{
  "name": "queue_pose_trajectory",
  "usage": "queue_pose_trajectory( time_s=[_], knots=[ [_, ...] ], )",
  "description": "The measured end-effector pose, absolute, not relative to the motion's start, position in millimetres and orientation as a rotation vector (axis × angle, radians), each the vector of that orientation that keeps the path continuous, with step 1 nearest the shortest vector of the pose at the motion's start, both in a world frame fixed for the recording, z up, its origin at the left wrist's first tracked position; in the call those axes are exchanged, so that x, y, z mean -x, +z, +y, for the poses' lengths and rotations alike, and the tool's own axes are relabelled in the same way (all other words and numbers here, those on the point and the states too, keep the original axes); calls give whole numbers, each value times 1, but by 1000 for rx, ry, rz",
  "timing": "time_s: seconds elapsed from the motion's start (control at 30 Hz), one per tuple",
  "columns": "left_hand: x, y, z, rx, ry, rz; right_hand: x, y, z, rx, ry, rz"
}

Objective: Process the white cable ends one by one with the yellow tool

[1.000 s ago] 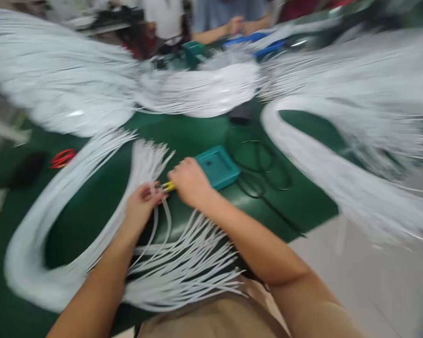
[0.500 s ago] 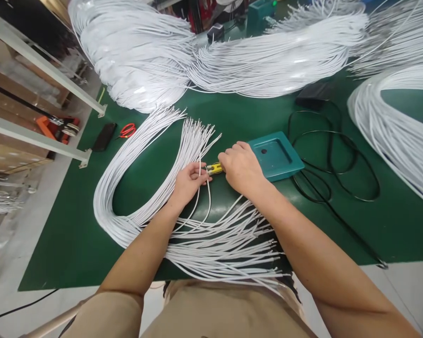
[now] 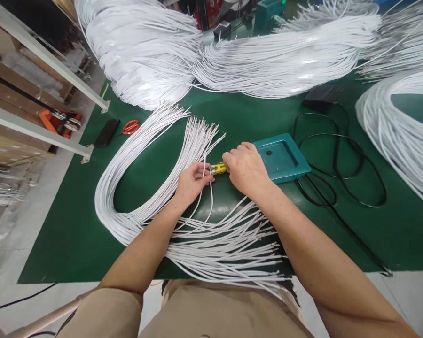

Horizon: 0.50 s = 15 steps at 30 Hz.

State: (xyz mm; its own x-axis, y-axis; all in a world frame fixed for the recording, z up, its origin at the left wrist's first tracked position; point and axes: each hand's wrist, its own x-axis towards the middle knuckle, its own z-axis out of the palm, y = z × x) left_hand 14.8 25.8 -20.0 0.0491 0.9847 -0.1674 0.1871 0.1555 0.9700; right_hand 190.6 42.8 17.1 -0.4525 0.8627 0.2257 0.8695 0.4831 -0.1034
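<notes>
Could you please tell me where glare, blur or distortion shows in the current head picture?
Head view: glints whiten the far wires, and a sheen lies on the green table; head view: the left hand and right hand look fairly clear, boxes at the picture's left edge softer; head view: the edges seem stretched, as by a wide lens.

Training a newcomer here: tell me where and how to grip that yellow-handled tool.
The yellow-handled tool is likely best taken by its handle, from the right: its metallic-looking tip faces left, toward the left hand, so wrap the handle, as the right hand does.
</notes>
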Motion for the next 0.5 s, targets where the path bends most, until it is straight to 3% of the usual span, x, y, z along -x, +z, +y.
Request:
queue_pose_trajectory(
  time_s=[0.5],
  knots=[
    [-8, -18, 28, -1122, 920, 1335, -213, 10, 43, 1755, -234, -2116]
  ],
)
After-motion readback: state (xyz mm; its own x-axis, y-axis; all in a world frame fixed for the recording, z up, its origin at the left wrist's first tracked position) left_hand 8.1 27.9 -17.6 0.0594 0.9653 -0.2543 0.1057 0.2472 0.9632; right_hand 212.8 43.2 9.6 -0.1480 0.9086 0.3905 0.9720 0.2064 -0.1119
